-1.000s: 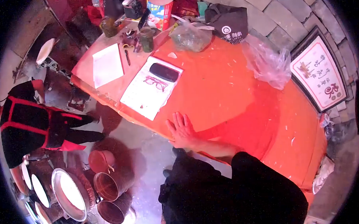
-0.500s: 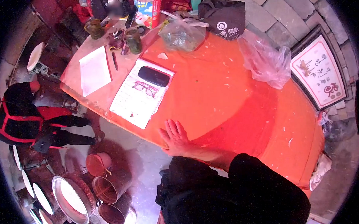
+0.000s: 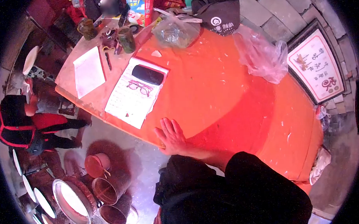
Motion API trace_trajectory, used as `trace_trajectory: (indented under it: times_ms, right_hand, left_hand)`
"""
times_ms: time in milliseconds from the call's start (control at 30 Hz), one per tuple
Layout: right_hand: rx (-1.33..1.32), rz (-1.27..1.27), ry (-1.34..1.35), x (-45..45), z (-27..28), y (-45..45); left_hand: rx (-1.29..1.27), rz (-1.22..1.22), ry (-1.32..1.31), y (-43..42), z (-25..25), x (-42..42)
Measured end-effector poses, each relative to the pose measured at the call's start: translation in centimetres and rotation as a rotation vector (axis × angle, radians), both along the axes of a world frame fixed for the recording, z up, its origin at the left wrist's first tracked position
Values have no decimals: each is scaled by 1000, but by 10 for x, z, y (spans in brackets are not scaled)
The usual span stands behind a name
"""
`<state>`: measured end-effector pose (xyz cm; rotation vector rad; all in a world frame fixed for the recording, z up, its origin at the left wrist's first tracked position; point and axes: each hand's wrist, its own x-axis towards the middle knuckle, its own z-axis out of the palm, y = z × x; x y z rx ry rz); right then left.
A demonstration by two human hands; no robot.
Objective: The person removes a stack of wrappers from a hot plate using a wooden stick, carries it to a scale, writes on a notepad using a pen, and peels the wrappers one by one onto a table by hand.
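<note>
Pinkish light tints the smooth grey floor (image 3: 144, 172) and the grey block wall (image 3: 277, 14).

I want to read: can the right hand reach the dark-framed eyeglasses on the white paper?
Probably yes: only orange cloth and white paper lie between the open right hand and the eyeglasses.

Poss. kitchen/workrm., type unclear: buckets (image 3: 120, 184), lg. basin (image 3: 83, 221), orange-covered tbl. (image 3: 210, 91)
</note>
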<state>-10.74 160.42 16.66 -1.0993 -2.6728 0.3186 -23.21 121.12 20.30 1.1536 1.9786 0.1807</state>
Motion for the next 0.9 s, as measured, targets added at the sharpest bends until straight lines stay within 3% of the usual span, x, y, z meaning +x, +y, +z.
trace_trajectory:
  times_ms: [900]
  right_hand:
    - [-35, -25, -113, -4, -3, -12]
  left_hand:
    - [201, -192, 43, -40, 21, -16]
